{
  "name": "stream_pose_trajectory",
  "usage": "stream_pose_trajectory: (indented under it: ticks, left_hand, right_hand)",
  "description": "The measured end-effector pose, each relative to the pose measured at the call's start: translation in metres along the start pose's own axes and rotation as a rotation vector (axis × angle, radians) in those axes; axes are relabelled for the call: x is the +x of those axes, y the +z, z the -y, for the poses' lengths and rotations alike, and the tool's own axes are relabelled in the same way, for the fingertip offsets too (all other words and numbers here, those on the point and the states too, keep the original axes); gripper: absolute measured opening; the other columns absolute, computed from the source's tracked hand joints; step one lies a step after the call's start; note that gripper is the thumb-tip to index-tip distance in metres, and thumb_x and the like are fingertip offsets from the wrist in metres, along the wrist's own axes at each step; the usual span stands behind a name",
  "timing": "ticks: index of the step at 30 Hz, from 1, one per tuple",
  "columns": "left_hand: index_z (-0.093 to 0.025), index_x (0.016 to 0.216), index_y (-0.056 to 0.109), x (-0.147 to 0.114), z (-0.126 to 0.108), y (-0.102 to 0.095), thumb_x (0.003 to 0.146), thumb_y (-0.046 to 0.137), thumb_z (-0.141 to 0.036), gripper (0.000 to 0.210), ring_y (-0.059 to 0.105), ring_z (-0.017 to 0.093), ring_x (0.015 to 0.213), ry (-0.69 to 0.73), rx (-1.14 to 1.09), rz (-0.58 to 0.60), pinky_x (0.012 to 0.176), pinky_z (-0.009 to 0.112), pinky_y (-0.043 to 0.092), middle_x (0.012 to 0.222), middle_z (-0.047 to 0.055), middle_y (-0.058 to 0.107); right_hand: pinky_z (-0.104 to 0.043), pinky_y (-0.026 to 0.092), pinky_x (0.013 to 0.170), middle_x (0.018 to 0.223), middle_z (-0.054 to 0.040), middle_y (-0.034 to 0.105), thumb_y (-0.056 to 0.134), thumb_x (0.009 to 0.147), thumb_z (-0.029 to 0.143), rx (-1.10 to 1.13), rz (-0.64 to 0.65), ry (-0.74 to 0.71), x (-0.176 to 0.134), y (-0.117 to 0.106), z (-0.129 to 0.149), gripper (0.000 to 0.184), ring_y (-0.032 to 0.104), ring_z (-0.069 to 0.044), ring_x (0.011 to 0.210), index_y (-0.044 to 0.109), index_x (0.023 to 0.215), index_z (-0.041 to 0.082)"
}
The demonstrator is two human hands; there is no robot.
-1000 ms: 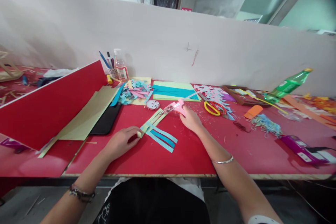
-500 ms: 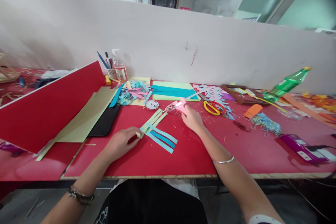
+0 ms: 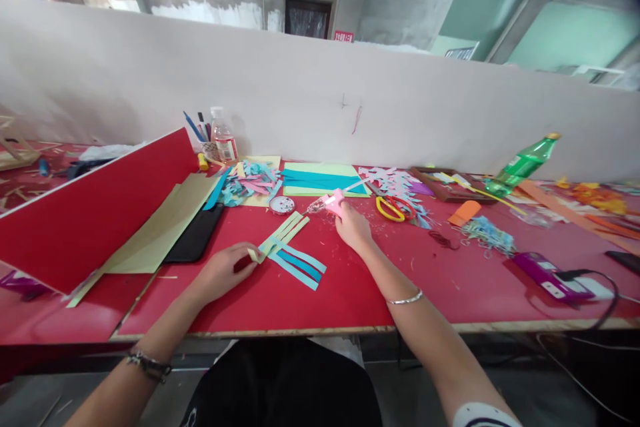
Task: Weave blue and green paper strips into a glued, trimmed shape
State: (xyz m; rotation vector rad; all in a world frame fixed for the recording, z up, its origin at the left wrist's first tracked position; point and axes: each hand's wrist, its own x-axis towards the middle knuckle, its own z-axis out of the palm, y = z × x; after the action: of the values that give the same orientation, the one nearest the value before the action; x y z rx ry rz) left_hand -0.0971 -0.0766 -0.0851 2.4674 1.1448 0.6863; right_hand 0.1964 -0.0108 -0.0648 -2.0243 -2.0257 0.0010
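Woven paper strips (image 3: 299, 265), pale yellow crossed with light and darker blue, lie on the red tabletop in front of me. My left hand (image 3: 227, 270) pinches the near-left end of the yellow strips between thumb and fingers. In my right hand (image 3: 353, 223) is a pink hot glue gun (image 3: 334, 203), a glue stick poking out of its back. Its nozzle points left, close to the far ends of the yellow strips; whether it touches them I cannot tell. A small round dish (image 3: 282, 205) sits just beyond the nozzle.
Behind lie a heap of paper scraps (image 3: 250, 181), blue strips on a pale sheet (image 3: 320, 180) and yellow-red scissors (image 3: 391, 209). A leaning red board (image 3: 100, 213) stands left, a green bottle (image 3: 525, 167) right. A purple power strip (image 3: 550, 277) with a cable lies at right.
The camera view has shifted, so everything sits slightly left and mostly lower in the frame. Both hands keep their holds, with the glue gun still near the yellow strip ends.
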Motion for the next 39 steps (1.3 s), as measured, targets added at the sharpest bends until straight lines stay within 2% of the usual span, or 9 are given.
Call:
stream_pose_trajectory:
  ticks: [8, 15, 20, 26, 30, 35, 39]
  left_hand:
    - [-0.019, 0.083, 0.053, 0.003, 0.002, -0.002, 0.084, 0.044, -0.031, 0.015, 0.059, 0.016, 0.086, -0.022, 0.001, -0.034, 0.08, 0.027, 0.046, 0.092, 0.005, 0.063]
    - [-0.018, 0.082, 0.054, 0.003, 0.001, -0.002, 0.083, 0.045, -0.033, 0.018, 0.059, 0.016, 0.085, -0.032, -0.071, -0.08, 0.08, 0.028, 0.046, 0.089, 0.005, 0.063]
    - [-0.019, 0.08, 0.055, 0.004, -0.015, -0.008, 0.083, 0.045, -0.034, 0.019, 0.059, 0.017, 0.084, -0.071, -0.143, -0.101, 0.079, 0.028, 0.046, 0.087, 0.005, 0.063]
    - [-0.018, 0.077, 0.055, 0.023, -0.036, -0.027, 0.082, 0.047, -0.038, 0.021, 0.058, 0.017, 0.074, -0.139, -0.08, -0.053, 0.07, 0.026, 0.044, 0.077, 0.002, 0.062]
    - [-0.018, 0.073, 0.053, 0.039, -0.022, -0.028, 0.081, 0.049, -0.037, 0.021, 0.056, 0.016, 0.071, -0.107, -0.058, -0.05, 0.069, 0.026, 0.043, 0.074, 0.002, 0.06]
    - [-0.017, 0.083, 0.053, 0.051, 0.011, -0.017, 0.079, 0.052, -0.036, 0.019, 0.055, 0.016, 0.077, -0.057, -0.101, -0.015, 0.073, 0.027, 0.043, 0.083, 0.003, 0.058]
    - [-0.018, 0.09, 0.05, 0.055, 0.023, -0.014, 0.077, 0.055, -0.04, 0.026, 0.053, 0.016, 0.081, -0.045, -0.12, 0.038, 0.074, 0.028, 0.044, 0.087, 0.004, 0.054]
  right_hand:
    - [-0.028, 0.042, 0.069, 0.112, -0.0122, 0.056, 0.044, 0.08, 0.032, 0.076, -0.1, 0.052, 0.004, -0.001, -0.005, 0.039, 0.057, -0.023, 0.095, 0.039, 0.115, 0.015]
    - [-0.027, 0.042, 0.063, 0.099, -0.0095, 0.061, 0.046, 0.076, 0.044, 0.152, -0.076, 0.174, 0.012, 0.002, -0.018, 0.04, 0.06, -0.023, 0.088, 0.048, 0.104, 0.016]
    - [-0.027, 0.041, 0.062, 0.092, -0.0093, 0.063, 0.046, 0.076, 0.044, 0.15, -0.072, 0.213, 0.017, 0.001, -0.036, 0.038, 0.06, -0.023, 0.085, 0.05, 0.1, 0.016]
    - [-0.028, 0.04, 0.064, 0.1, -0.0125, 0.061, 0.046, 0.076, 0.045, 0.094, -0.059, 0.208, 0.021, 0.002, -0.049, 0.044, 0.059, -0.025, 0.091, 0.048, 0.107, 0.014]
    - [-0.026, 0.038, 0.06, 0.093, -0.0111, 0.064, 0.047, 0.075, 0.045, 0.073, 0.003, 0.198, 0.022, 0.008, -0.049, 0.041, 0.06, -0.023, 0.086, 0.052, 0.101, 0.014]
    - [-0.025, 0.034, 0.055, 0.09, -0.0094, 0.065, 0.048, 0.074, 0.045, 0.034, 0.048, 0.184, 0.024, 0.013, -0.049, 0.036, 0.061, -0.022, 0.08, 0.053, 0.095, 0.016]
    - [-0.025, 0.033, 0.054, 0.091, -0.0094, 0.064, 0.048, 0.075, 0.044, -0.002, 0.057, 0.176, 0.024, 0.013, -0.049, 0.037, 0.061, -0.022, 0.079, 0.052, 0.097, 0.015]
